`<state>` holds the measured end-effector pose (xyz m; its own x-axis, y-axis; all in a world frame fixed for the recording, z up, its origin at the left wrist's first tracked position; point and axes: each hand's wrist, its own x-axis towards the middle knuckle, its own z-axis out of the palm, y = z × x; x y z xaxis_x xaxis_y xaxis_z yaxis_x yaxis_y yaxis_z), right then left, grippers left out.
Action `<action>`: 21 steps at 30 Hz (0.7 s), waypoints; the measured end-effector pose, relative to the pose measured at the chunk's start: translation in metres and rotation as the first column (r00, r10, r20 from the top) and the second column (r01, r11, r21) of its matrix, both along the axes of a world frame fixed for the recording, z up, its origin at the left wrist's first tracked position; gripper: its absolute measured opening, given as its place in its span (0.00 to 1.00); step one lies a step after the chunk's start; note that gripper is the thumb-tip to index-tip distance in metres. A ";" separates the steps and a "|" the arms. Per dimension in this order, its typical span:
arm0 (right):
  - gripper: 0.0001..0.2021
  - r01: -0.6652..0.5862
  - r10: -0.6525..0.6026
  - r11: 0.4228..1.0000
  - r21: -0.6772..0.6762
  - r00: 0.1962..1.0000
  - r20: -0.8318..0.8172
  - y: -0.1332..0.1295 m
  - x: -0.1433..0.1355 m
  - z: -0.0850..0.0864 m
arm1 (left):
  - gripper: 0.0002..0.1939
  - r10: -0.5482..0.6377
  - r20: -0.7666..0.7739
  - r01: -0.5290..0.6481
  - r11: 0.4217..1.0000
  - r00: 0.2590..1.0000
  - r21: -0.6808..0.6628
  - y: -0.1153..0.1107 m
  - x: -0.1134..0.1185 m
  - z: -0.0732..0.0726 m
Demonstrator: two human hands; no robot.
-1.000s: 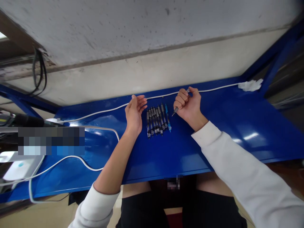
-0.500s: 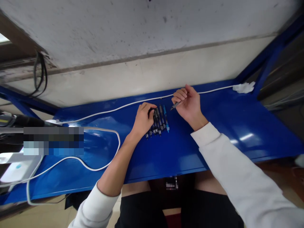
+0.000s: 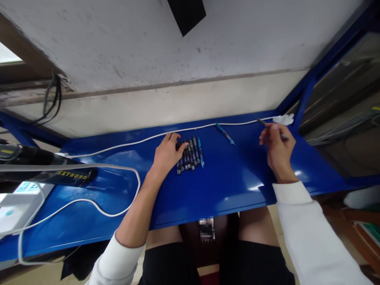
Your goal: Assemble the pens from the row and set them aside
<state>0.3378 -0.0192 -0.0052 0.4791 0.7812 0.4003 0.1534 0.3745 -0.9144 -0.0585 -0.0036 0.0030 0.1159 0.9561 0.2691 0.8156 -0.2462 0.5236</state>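
Observation:
A row of several black pens [image 3: 190, 154] lies side by side on the blue table, with a blue pen [image 3: 201, 152] at its right end. My left hand [image 3: 168, 153] curls over the left side of the row, its thumb resting on the pens and its fingers bent around their upper ends. These fingers partly hide the leftmost pens. Apart on the table, another blue pen [image 3: 225, 133] lies slanted. Over the right part of the table, my right hand [image 3: 278, 147] is closed on a dark pen [image 3: 261, 122] that sticks out past the fingertips, slightly blurred.
A white cable [image 3: 148, 137] runs along the back of the blue table [image 3: 219, 186] to crumpled white material [image 3: 283, 119]. At the left are a black device [image 3: 74, 177] with yellow lettering, a white power strip [image 3: 12, 213] and looped cable. Blue frame posts [image 3: 305, 97] flank the table.
My right hand has moved right, away from the row, with the dark pen still in it. The separate slanted blue pen now shows. My left hand stays at the row.

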 end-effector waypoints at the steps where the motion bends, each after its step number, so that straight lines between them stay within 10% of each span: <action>1: 0.17 0.036 -0.030 0.999 -0.025 0.983 0.183 -0.004 0.007 -0.005 | 0.13 0.013 -0.009 -0.013 0.999 1.000 -0.029 -0.001 0.000 0.001; 5: 0.23 0.036 0.048 0.993 -0.116 0.760 0.648 -0.009 0.015 -0.021 | 0.08 0.013 -0.066 -0.016 0.999 0.998 -0.033 -0.006 0.001 0.003; 12: 0.28 -0.004 0.263 0.958 -0.286 0.405 0.876 -0.010 0.000 -0.025 | 0.10 0.005 -0.070 -0.008 0.999 0.998 -0.041 -0.006 -0.001 0.001; 21: 0.26 -0.093 0.260 0.965 -0.244 0.425 0.867 -0.013 -0.015 -0.019 | 0.15 -0.035 0.032 0.037 0.998 0.999 -0.043 -0.003 -0.008 -0.002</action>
